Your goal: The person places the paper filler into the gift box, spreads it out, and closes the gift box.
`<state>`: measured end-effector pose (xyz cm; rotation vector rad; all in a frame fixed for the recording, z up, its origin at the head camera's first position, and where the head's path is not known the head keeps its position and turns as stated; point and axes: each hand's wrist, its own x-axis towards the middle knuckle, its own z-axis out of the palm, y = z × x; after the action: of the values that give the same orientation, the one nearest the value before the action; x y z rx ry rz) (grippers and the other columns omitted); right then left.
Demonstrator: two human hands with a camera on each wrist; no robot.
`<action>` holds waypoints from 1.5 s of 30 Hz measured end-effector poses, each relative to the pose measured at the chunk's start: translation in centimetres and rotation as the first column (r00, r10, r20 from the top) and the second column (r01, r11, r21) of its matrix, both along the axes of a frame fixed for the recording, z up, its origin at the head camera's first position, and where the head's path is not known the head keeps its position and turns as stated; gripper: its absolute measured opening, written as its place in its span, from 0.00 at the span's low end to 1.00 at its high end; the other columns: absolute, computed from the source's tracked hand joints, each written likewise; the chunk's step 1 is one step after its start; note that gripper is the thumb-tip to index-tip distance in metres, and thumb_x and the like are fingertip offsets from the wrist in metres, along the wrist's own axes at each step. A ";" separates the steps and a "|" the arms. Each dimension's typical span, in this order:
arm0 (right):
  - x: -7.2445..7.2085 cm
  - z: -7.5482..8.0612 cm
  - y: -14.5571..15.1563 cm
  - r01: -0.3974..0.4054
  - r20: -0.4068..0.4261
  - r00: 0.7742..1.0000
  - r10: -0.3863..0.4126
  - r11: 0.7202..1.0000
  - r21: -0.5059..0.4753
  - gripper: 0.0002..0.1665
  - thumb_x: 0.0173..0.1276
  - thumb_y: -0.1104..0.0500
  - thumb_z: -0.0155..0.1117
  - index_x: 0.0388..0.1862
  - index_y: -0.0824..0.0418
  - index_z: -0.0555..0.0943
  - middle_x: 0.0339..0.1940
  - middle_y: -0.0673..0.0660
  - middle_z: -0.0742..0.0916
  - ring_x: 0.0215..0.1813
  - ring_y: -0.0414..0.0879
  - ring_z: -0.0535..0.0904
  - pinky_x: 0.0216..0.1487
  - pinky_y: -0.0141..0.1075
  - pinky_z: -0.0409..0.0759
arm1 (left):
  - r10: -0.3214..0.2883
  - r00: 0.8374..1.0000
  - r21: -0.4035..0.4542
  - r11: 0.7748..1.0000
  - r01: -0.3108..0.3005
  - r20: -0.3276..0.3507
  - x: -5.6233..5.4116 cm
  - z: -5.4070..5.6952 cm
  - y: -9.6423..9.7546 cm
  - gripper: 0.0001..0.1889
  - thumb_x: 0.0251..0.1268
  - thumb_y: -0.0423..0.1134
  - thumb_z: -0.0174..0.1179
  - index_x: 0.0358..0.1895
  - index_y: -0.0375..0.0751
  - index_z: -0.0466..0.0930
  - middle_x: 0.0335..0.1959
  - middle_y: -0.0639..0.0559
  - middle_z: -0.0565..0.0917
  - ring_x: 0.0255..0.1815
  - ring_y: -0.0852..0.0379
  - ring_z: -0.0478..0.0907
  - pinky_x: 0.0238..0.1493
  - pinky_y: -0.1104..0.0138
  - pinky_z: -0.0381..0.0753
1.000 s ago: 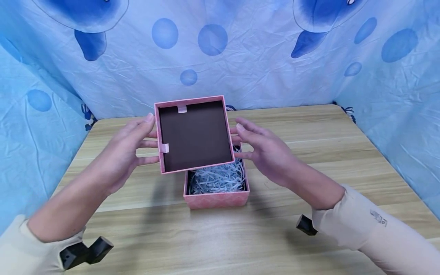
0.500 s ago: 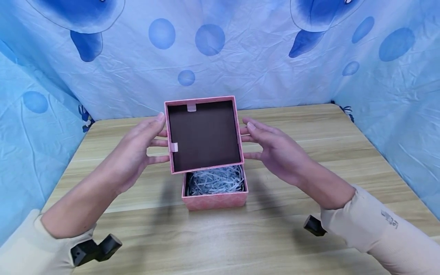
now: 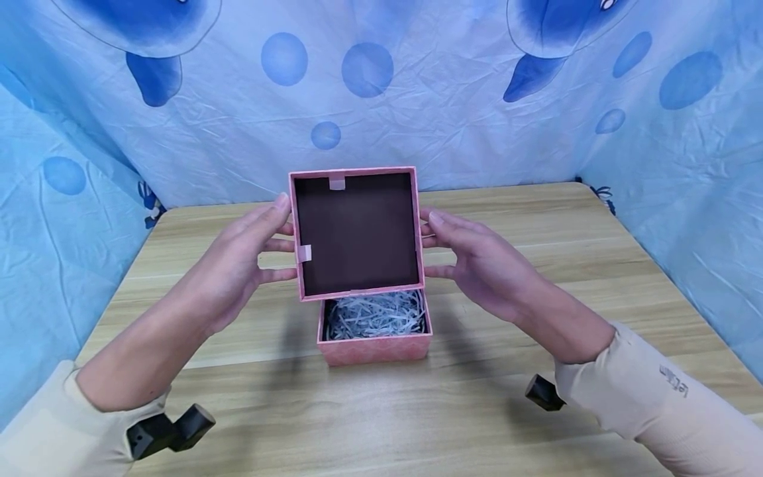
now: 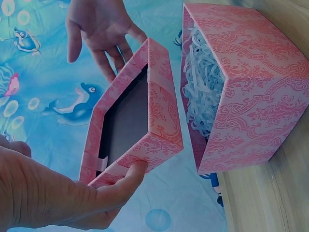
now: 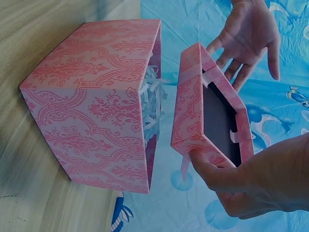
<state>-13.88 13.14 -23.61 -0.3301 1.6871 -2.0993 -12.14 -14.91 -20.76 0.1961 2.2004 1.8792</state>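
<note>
Above the box, I hold up a shallow pink lid (image 3: 357, 232), its dark inside facing me and two small pale ribbon tabs on its rim. My left hand (image 3: 241, 262) presses extended fingers against its left side. On the other side, the fingers of my right hand (image 3: 483, 265) press the lid's right wall. Both palms stand away from it. Below sits an uncovered pink patterned box (image 3: 375, 351), filled with pale blue shredded paper (image 4: 203, 87). The lid hides the box's back part in the head view; both wrist views show a gap between lid and box.
A light wooden table (image 3: 369, 424) bears the box. Blue cloth (image 3: 447, 99) with printed sea animals and bubbles hangs behind it and on both sides. Black wrist devices (image 3: 169, 430) are worn at both sleeve cuffs.
The lid has moved right with both hands and now hangs more squarely over the back of the box, less tilted. The box has stayed in place.
</note>
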 end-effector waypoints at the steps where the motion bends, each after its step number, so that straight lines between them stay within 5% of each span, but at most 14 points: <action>1: 0.0 0.0 0.0 0.000 -0.002 1.000 0.000 1.000 -0.001 0.28 0.79 0.51 0.42 0.71 0.65 0.63 0.62 0.62 0.72 0.68 0.58 0.60 0.66 0.59 0.58 | -0.001 1.000 0.004 1.000 0.001 -0.003 0.0 0.0 0.0 0.36 0.69 0.66 0.43 0.68 0.42 0.62 0.58 0.41 0.64 0.60 0.43 0.62 0.60 0.46 0.68; 11: -0.2 0.2 0.0 0.063 -0.026 0.998 -0.065 0.997 -0.054 0.25 0.79 0.50 0.44 0.63 0.67 0.67 0.52 0.59 0.77 0.63 0.60 0.63 0.66 0.58 0.59 | -0.003 0.998 0.057 0.998 0.007 -0.059 0.2 0.1 0.3 0.34 0.70 0.62 0.45 0.66 0.39 0.60 0.63 0.41 0.63 0.65 0.43 0.62 0.65 0.44 0.62; 19: -0.4 0.4 -0.1 0.093 -0.106 0.989 -0.106 0.988 -0.121 0.21 0.79 0.48 0.43 0.41 0.62 0.78 0.51 0.62 0.78 0.60 0.61 0.66 0.69 0.58 0.57 | 0.042 0.989 0.136 0.990 -0.023 -0.141 0.2 -0.1 0.6 0.24 0.70 0.61 0.47 0.50 0.42 0.61 0.62 0.40 0.64 0.65 0.42 0.63 0.69 0.44 0.56; 24: -0.5 0.3 0.0 0.156 -0.159 0.973 -0.170 0.983 -0.099 0.17 0.78 0.50 0.45 0.37 0.61 0.73 0.45 0.58 0.77 0.58 0.57 0.68 0.71 0.54 0.57 | 0.051 0.987 0.134 0.991 -0.030 -0.155 0.2 -0.2 0.7 0.23 0.71 0.60 0.47 0.46 0.41 0.61 0.57 0.36 0.67 0.63 0.42 0.67 0.70 0.48 0.57; 29: -0.4 0.5 0.3 0.188 -0.165 0.966 -0.197 0.980 -0.070 0.11 0.77 0.55 0.48 0.41 0.64 0.66 0.47 0.56 0.76 0.58 0.51 0.71 0.72 0.48 0.59 | 0.066 0.989 0.084 0.995 -0.055 -0.135 0.2 -0.1 0.9 0.24 0.71 0.57 0.49 0.43 0.36 0.62 0.56 0.37 0.69 0.62 0.43 0.68 0.69 0.51 0.61; 37: 0.0 0.5 0.7 0.158 -0.174 0.970 -0.171 0.984 -0.083 0.05 0.74 0.65 0.50 0.44 0.66 0.69 0.48 0.58 0.74 0.57 0.51 0.72 0.71 0.43 0.62 | 0.071 0.991 -0.117 0.990 -0.084 -0.113 0.3 -0.3 0.3 0.24 0.70 0.56 0.53 0.47 0.35 0.64 0.61 0.41 0.67 0.65 0.50 0.70 0.69 0.56 0.62; 45: 0.1 0.0 1.5 0.136 -0.241 0.958 -0.156 0.986 -0.097 0.11 0.68 0.73 0.53 0.48 0.66 0.72 0.48 0.59 0.76 0.52 0.50 0.72 0.58 0.33 0.73 | 0.065 0.987 -0.239 0.966 -0.100 -0.149 0.6 -0.5 -0.3 0.26 0.63 0.56 0.61 0.50 0.39 0.67 0.58 0.49 0.71 0.60 0.57 0.74 0.62 0.62 0.70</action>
<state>-13.74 14.62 -23.60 -0.5272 1.8192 -2.3196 -11.51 -15.26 -21.22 0.1985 2.5488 1.6563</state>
